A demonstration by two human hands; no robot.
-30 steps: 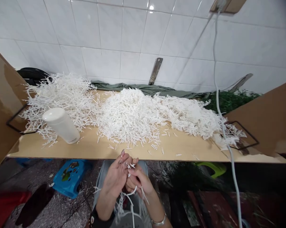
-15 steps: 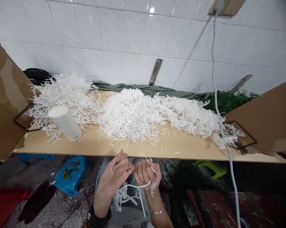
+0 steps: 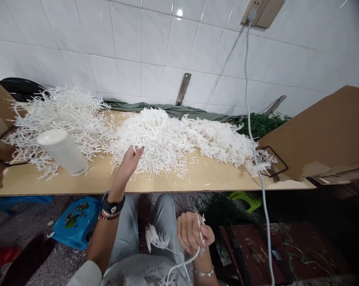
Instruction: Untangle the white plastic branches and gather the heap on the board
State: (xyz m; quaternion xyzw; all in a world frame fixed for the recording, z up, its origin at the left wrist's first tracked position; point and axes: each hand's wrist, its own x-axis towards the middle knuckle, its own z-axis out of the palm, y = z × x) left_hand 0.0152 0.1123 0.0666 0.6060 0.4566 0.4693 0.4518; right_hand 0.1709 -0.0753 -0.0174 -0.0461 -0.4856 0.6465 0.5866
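The white stem (image 3: pixel 188 260) is held low in the middle of the frame, over the lap, by the right hand (image 3: pixel 193 234). The fingers are curled tight around it, likely so that it is kept from slipping, and its fluffy end (image 3: pixel 155 240) hangs out to the left. Higher up, left of the middle, the left hand (image 3: pixel 131 159) is stretched out to the near edge of the big heap of short white bits (image 3: pixel 164 133). One small bit (image 3: pixel 134 148) is pinched between thumb and fingertips, and the other fingers are bent loosely. The heap is piled in the middle of the table (image 3: pixel 221 183), close to the front edge, likely so that it can be reached from the seat. A second heap of branchy white pieces (image 3: pixel 57 111) is spread at the upper left, and a white bottle (image 3: pixel 62 151) is stood just in front of it. A cardboard sheet (image 3: pixel 319 131) is set up at the right edge, perhaps so that the bits are kept on the table.
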